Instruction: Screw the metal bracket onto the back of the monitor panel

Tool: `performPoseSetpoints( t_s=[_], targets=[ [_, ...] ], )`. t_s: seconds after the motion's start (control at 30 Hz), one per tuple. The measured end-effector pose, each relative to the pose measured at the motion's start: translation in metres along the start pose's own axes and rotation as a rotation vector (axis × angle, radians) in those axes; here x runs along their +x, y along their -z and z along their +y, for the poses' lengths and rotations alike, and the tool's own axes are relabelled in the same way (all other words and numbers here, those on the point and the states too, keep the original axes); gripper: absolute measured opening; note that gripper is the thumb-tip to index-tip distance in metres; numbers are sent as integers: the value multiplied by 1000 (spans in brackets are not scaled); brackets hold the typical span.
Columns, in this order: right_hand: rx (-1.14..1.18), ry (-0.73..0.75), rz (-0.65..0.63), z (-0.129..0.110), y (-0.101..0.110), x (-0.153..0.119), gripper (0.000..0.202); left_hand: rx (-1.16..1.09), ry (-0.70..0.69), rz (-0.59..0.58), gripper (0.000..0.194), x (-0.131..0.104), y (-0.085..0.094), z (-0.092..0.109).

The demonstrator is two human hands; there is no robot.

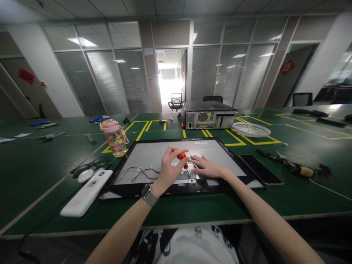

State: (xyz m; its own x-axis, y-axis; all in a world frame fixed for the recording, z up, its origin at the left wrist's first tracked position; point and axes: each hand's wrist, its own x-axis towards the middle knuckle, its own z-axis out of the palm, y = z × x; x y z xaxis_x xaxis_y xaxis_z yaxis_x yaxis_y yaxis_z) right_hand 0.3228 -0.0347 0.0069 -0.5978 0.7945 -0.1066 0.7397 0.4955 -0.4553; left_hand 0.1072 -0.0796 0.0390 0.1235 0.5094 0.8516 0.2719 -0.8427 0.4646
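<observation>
A flat screen panel (154,152) with a black frame lies on the green table in front of me. My left hand (172,167), with a watch on its wrist, closes its fingers round the orange handle of a screwdriver (182,157). The screwdriver points down at a metal strip (189,176) near the panel's lower middle; its tip is too small to make out. Flat on the panel, just right of the tool, rests my right hand (206,167) with fingers stretched out. Thin coloured wires (140,171) trail over the panel's left part.
A pink-lidded bottle (114,139), glasses (92,165) and a long white device (86,194) stand or lie at the left. Behind the panel are a computer case (209,115) and a white basket (251,130). A phone (260,168) and a cable bundle (294,168) lie right.
</observation>
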Motion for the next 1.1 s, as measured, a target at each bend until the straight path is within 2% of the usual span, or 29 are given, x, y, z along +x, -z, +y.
performPoseSetpoints(
  t_s=[0.17, 0.33, 0.57, 0.77, 0.97, 1.1],
  targets=[
    [-1, -3, -2, 1, 0, 0, 79, -68, 55, -65, 31, -1, 1, -1],
    [1, -13, -1, -3, 1, -1, 82, -46, 71, -12, 21, -2, -1, -4],
    [1, -7, 3, -3, 1, -1, 80, -184, 140, -84, 34, -2, 1, -2],
    [11, -5, 8, -1, 0, -1, 81, -58, 113, 36, 21, -2, -1, -4],
    [13, -7, 7, -1, 0, -1, 81, -151, 130, -41, 28, -3, 0, -3],
    [-3, -9, 3, -1, 0, 0, 82, -64, 84, 2, 21, -3, -1, -4]
  ],
)
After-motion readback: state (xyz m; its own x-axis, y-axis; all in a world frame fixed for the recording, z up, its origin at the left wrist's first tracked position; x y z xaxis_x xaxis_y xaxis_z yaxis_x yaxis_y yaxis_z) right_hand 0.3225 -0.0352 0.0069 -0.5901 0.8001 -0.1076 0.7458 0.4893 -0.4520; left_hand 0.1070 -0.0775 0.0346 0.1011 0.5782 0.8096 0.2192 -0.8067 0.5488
